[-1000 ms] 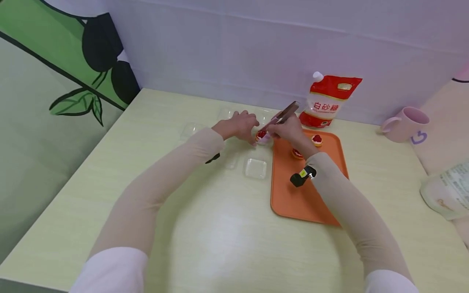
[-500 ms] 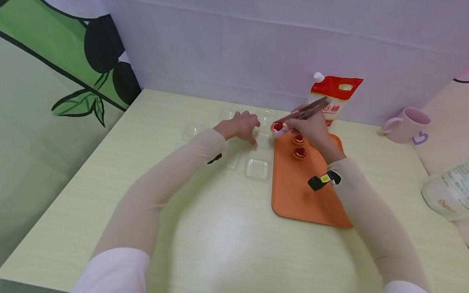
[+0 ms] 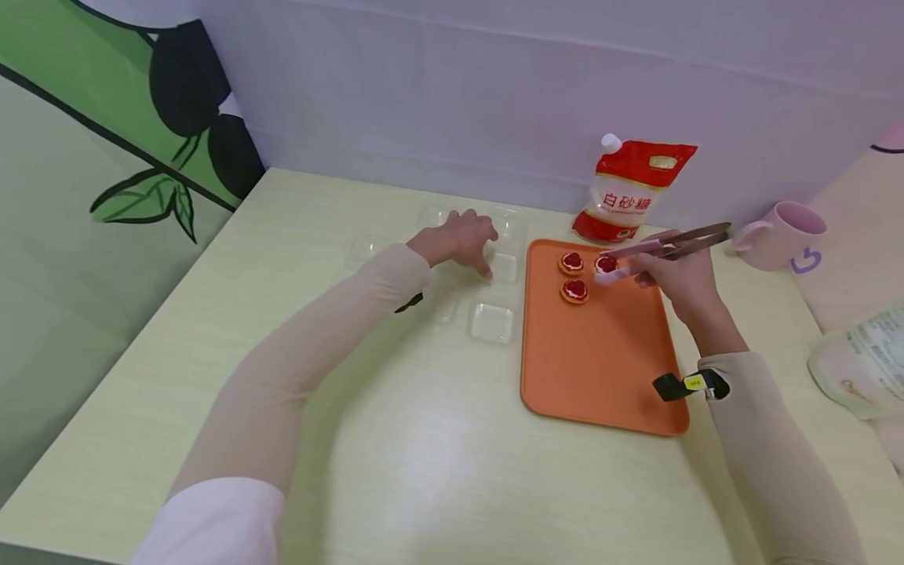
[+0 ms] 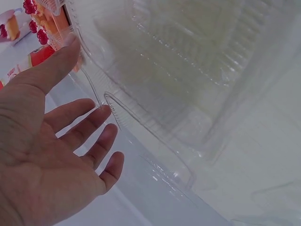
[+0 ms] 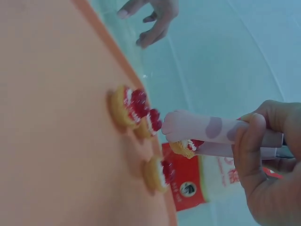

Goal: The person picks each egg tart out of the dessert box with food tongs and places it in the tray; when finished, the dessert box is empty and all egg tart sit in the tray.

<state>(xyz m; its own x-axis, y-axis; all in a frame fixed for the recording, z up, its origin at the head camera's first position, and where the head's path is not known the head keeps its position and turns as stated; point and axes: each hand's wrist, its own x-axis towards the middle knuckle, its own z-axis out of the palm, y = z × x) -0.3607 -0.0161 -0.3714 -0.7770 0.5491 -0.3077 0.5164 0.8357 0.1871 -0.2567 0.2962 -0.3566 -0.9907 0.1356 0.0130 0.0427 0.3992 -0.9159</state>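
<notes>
My right hand (image 3: pixel 683 282) grips a pair of pink tongs (image 3: pixel 667 249) with paw-shaped tips and dark metal handles. Between the tips, in the right wrist view, is a small tart (image 5: pixel 184 149) with cream and red fruit. Similar tarts, one (image 3: pixel 574 291) nearer me and one (image 3: pixel 571 263) behind it, sit on the orange tray (image 3: pixel 600 377); the right wrist view shows a third tart (image 5: pixel 159 174) there. My left hand (image 3: pixel 462 238), fingers spread and slightly bent, is beside the clear plastic containers (image 4: pixel 164 94). Whether its fingertips touch them, I cannot tell.
Behind the tray stands a red and white sugar pouch (image 3: pixel 625 196) with a white cap. A pink mug (image 3: pixel 780 238) and a pale container (image 3: pixel 858 369) are on the right. Another clear plastic container (image 3: pixel 492 323) lies left of the tray on the pale table (image 3: pixel 395 439).
My right hand has carried the tongs and tart rightward, from beside the left hand to over the tray's far right part. The left hand has stayed by the clear containers.
</notes>
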